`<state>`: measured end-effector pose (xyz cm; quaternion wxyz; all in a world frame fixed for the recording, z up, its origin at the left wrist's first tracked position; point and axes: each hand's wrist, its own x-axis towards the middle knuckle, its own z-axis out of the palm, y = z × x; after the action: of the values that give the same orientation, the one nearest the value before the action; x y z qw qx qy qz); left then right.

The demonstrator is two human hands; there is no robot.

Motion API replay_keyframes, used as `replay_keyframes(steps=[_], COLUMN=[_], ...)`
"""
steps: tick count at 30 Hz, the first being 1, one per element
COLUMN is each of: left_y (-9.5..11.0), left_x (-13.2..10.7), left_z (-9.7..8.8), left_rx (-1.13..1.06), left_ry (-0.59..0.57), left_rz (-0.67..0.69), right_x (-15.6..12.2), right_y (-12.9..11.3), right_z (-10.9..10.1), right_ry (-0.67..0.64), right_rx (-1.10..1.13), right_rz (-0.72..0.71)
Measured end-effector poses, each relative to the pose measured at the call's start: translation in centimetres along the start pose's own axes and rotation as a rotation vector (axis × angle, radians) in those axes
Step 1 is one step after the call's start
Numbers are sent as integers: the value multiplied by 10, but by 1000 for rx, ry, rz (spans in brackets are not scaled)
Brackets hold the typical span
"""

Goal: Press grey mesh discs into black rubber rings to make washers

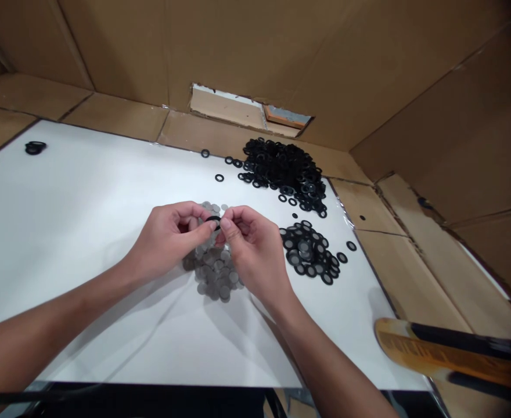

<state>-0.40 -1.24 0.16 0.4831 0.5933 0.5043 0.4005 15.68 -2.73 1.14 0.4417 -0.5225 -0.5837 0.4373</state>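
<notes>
My left hand (171, 235) and my right hand (252, 241) meet over the middle of the white table, thumbs and forefingers pinching a black ring (214, 219) between them. Whether a disc sits inside that ring cannot be made out. Beneath both hands lies a heap of small grey discs (218, 276), partly hidden by my fingers. Just right of my right hand is a pile of black rings with grey discs in them (311, 249). Farther back rises a larger pile of plain black rings (284, 168), with several loose ones around its left and front edges.
Cardboard walls (247, 46) enclose the white table (99, 191) at the back and right, with a cut-out slot (229, 107) behind. A few black rings (35, 147) lie at the far left. An orange-and-black object (434, 348) juts in at lower right.
</notes>
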Motion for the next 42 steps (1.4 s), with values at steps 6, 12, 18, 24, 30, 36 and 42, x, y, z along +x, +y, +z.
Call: replay_keyframes(steps=[6,12,18,24,30,36,42], left_y=[0,0,-1,-1,-1,-3,-4], left_x=[-1,0,0,-1,0,1,1], left_z=[0,1,1,1,1,2,2], left_rx=[-18,15,-12,-18,-12,-24,-5], left_ry=[0,12,11,8,9,9,18], left_rz=[-13,3,-13,-23,-18,-20,-9], right_x=[-3,-1,-1,-2,-2,-2,0], right_y=[1,1,1,2,1,2,1], right_z=[3,0,3,2,0,3,1], right_ry=[12,10,18,13,12,12,11], right_rx=[-6,-8,-34,-32,-35,-37,-40], right_rz=[-25,-12,-27,-26,-20,-34,-14])
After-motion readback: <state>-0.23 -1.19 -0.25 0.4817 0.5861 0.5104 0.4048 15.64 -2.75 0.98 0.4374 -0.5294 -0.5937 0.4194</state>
